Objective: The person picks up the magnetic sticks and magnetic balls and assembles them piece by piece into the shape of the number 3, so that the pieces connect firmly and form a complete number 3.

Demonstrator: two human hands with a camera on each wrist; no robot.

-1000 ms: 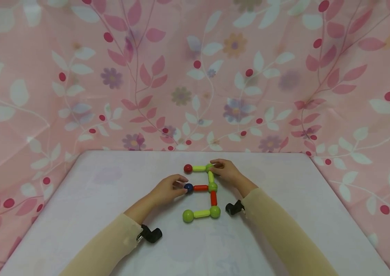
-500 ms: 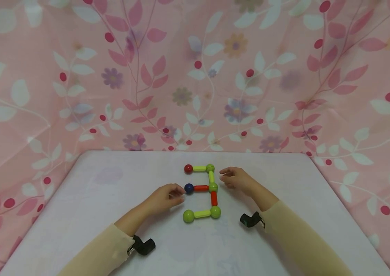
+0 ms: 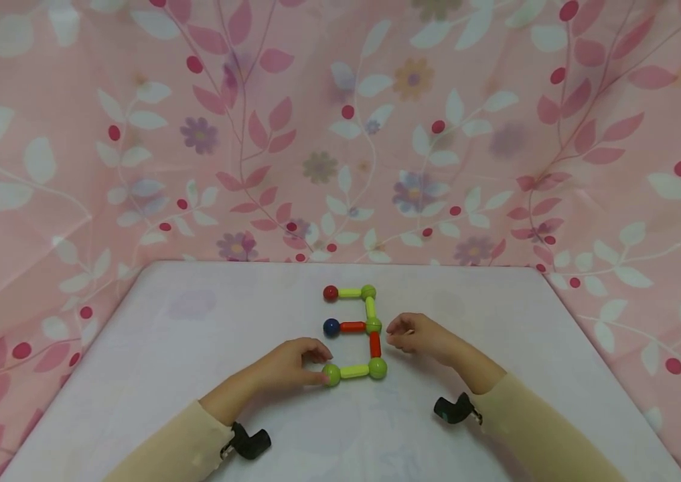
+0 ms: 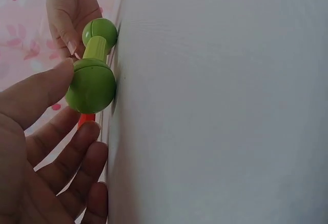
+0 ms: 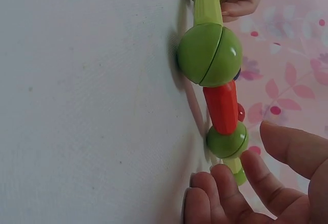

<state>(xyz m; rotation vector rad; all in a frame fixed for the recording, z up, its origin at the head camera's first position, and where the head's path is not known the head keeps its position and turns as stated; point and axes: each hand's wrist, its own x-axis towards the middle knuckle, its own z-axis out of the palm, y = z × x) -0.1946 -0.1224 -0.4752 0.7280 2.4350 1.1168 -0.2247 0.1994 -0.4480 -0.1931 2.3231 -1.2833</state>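
A flat figure of magnetic rods and balls lies on the white table. At its front left corner, my left hand (image 3: 292, 363) has its thumb against a green ball (image 4: 91, 88), its fingers loosely bent beside it. My right hand (image 3: 427, 338) hovers just right of the figure, near the middle green ball (image 3: 373, 326) and the red rod (image 3: 375, 345), holding nothing. A yellow-green rod (image 3: 354, 371) links the front left ball to the front right green ball (image 5: 210, 55). A blue ball (image 3: 331, 327) ends the middle branch, and a red ball (image 3: 331, 293) ends the far one.
The white table (image 3: 225, 301) extends around the figure on all sides. Behind its far edge hangs a pink floral cloth (image 3: 340, 167). A small black camera is worn on each wrist.
My left hand has left the blue ball and come nearer, to the front left green ball. My right hand has withdrawn from the far green ball, toward me and rightward. The figure keeps its shape.
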